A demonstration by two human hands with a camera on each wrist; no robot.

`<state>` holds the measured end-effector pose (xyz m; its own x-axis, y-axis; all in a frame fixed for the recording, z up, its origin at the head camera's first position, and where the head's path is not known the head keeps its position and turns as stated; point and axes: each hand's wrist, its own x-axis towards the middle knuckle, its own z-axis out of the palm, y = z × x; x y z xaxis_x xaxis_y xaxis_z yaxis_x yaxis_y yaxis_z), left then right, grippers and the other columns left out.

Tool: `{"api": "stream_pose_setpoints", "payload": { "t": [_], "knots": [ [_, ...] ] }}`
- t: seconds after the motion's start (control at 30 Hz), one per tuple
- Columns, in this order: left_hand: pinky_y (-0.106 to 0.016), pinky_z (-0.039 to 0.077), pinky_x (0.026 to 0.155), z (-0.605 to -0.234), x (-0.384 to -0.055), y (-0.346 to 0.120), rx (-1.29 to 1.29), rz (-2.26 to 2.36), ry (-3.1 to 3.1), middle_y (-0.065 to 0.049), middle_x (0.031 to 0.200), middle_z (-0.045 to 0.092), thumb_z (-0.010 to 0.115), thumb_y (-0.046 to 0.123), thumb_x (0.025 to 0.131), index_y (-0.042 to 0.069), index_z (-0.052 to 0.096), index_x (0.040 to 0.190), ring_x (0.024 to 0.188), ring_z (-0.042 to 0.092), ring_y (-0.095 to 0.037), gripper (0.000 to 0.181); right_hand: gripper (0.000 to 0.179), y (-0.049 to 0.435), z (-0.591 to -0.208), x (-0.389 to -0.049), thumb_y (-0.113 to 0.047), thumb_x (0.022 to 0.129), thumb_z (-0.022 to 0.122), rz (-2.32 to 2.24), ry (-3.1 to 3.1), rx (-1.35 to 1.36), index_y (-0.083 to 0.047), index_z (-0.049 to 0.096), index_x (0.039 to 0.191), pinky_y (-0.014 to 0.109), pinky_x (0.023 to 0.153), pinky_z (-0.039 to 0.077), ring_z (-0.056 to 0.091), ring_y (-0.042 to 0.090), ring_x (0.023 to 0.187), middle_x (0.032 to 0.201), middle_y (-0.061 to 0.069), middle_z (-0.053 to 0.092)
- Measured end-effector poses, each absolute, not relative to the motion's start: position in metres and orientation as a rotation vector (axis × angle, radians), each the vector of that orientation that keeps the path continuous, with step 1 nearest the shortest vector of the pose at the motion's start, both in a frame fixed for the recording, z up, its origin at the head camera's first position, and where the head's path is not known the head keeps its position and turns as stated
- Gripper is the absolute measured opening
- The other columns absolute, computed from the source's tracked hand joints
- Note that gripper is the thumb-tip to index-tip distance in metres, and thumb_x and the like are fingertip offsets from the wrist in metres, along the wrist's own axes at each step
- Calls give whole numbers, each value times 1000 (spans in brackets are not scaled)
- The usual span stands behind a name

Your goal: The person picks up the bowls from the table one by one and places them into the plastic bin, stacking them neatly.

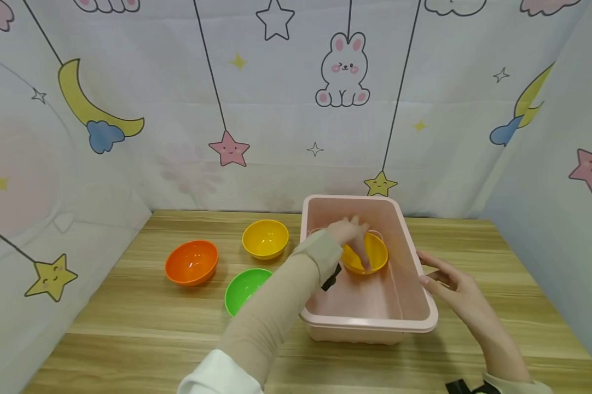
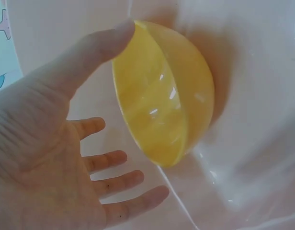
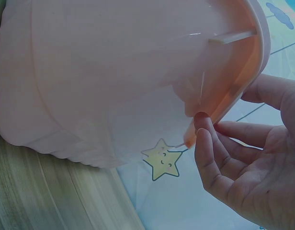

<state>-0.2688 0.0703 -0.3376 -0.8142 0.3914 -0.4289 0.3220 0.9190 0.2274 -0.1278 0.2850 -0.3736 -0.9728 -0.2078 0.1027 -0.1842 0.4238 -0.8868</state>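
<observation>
The pink rectangular plastic tub (image 1: 362,323) looks smooth with a soft sheen; the round yellow plastic bowl (image 2: 198,86) inside it is glossy, with small highlights. The round orange bowl (image 1: 191,264) and round green bowl (image 1: 244,287) look like equally shiny plastic. The brown wood-grained surface (image 1: 128,328) appears smooth, the white printed backdrop (image 1: 286,104) matt, creased cloth.

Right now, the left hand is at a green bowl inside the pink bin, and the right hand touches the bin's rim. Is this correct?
Only the colour is wrong: the left wrist view shows the bowl in the bin is yellow.
</observation>
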Motion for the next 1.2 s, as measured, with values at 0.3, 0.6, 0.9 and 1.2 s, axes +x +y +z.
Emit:
{"api": "stream_pose_setpoints", "payload": {
  "t": [0.3, 0.6, 0.9, 1.2],
  "knots": [
    [-52, 24, 119, -328, -273, 65, 513, 309, 2564, -3, 164, 3, 77, 42, 78, 25, 18, 155, 151, 7, -29, 98, 53, 286, -373, -128, -23, 99, 53, -1622, 2610, -337, -14, 36, 149, 21, 79, 53, 62, 0, 97, 128, -25, 51],
    [-51, 27, 117, -313, -270, 60, 647, 268, 2616, -8, 162, 9, 70, 50, 82, 19, 16, 155, 148, 15, -31, 96, 53, 286, -372, -128, -22, 100, 52, -1632, 2601, -351, -14, 36, 149, 22, 80, 53, 62, 0, 98, 130, -23, 50],
    [-51, 30, 116, -299, -261, 58, 731, 231, 2629, -7, 163, 6, 66, 55, 83, 24, 10, 156, 149, 12, -29, 98, 52, 286, -372, -128, -21, 100, 52, -1633, 2613, -363, -13, 36, 149, 21, 79, 53, 62, 0, 97, 129, -24, 50],
    [-48, 38, 111, -287, -248, 56, 847, 198, 2659, -8, 159, 15, 64, 57, 84, 23, 12, 155, 146, 19, -27, 95, 52, 285, -373, -128, -22, 99, 52, -1617, 2637, -363, -13, 37, 148, 21, 78, 53, 62, -1, 96, 127, -26, 51]
  ]
}}
